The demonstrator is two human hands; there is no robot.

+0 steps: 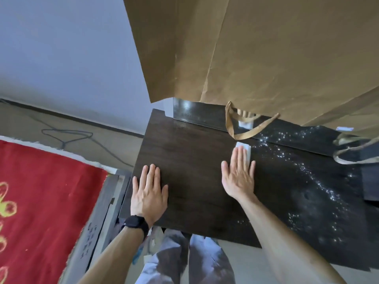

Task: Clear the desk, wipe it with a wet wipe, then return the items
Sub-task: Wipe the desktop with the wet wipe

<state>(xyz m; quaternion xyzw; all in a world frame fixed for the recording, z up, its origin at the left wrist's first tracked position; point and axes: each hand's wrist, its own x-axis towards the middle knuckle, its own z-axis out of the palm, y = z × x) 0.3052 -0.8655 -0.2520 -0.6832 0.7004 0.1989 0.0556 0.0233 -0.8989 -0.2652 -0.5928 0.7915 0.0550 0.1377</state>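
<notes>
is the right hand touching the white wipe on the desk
Touching. In the head view the right hand lies flat with its fingertips overlapping the near edge of the white wipe on the dark desk, no gap showing.

Dark wood-grain desk (188,160), white wipe (245,149), brown paper bag (266,54) — red-and-yellow rug (41,201)

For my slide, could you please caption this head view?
Right hand presses a wet wipe flat on the dark desk, left hand bracing, brown paper bag hanging above.
</notes>
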